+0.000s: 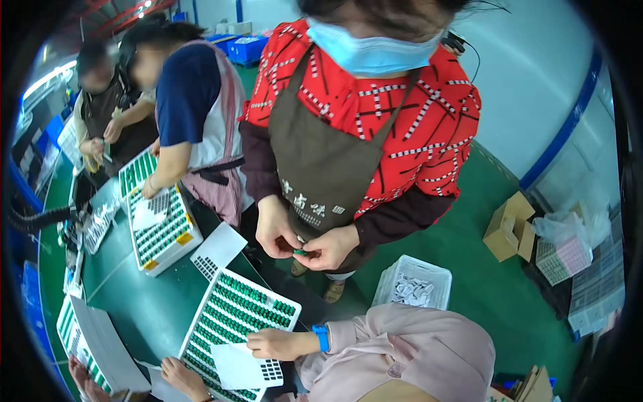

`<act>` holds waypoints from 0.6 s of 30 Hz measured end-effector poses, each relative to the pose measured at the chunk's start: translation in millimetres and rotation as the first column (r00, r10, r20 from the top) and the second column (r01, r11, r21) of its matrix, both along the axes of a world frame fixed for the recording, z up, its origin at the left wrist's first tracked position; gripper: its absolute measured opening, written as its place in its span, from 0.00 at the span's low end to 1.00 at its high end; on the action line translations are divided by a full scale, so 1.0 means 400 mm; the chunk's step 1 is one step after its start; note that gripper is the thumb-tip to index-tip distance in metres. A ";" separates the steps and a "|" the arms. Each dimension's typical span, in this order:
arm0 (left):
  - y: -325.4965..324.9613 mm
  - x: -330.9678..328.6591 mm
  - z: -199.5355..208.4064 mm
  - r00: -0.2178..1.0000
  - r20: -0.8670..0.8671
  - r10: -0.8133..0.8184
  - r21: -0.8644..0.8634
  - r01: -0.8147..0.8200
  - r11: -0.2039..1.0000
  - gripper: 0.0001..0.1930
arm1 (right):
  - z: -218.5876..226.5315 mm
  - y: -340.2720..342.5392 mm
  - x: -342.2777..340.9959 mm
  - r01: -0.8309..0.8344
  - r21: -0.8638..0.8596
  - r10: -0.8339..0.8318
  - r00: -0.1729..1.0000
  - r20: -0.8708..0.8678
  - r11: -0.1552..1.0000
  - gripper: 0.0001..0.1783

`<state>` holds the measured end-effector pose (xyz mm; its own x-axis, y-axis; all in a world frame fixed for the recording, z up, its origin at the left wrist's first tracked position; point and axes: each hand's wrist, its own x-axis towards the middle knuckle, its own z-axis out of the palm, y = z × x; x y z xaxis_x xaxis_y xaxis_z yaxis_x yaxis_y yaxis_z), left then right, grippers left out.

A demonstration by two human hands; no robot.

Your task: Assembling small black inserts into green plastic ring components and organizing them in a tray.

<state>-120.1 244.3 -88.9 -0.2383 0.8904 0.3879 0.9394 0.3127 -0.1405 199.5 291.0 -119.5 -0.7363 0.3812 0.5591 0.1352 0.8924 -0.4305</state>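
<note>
A white tray (293, 307) with rows of small green pieces (234, 305) lies tilted on the green table. My right hand (271, 344), with a blue watch on the wrist, reaches over the tray from a pink sleeve. Its fingers are closed at the edge of a white sheet with black squares (234, 368), which covers part of the rows. At the tray's lower left, my left hand (184, 378) has its fingers bent together over the green pieces; what they pinch, if anything, is too small to make out.
Across from me, a masked person in an apron (335, 154) works a small green piece between both hands. A white basket of pale pieces (412, 285) is on the floor. Another tray (164, 228) stands farther along the table, with co-workers behind. An open cardboard box (509, 228) is at right.
</note>
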 end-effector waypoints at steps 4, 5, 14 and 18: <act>0.005 -0.016 -0.001 0.999 -0.033 -0.023 0.021 0.023 1.000 0.02 | 0.017 0.012 -0.010 -0.004 0.023 0.003 0.999 0.036 1.000 0.08; 0.010 -0.021 -0.005 0.999 -0.039 -0.024 0.028 0.025 0.999 0.02 | 0.022 0.018 -0.014 -0.020 0.009 0.019 0.996 0.088 1.000 0.08; 0.022 -0.069 -0.033 0.972 0.218 -0.083 0.092 0.064 0.994 0.05 | -0.003 0.018 -0.044 -0.009 -0.072 0.019 0.991 0.131 0.997 0.09; 0.038 -0.101 -0.051 0.965 0.243 -0.096 0.070 0.081 0.994 0.06 | 0.001 0.016 -0.044 0.016 -0.099 -0.002 0.990 0.141 0.995 0.08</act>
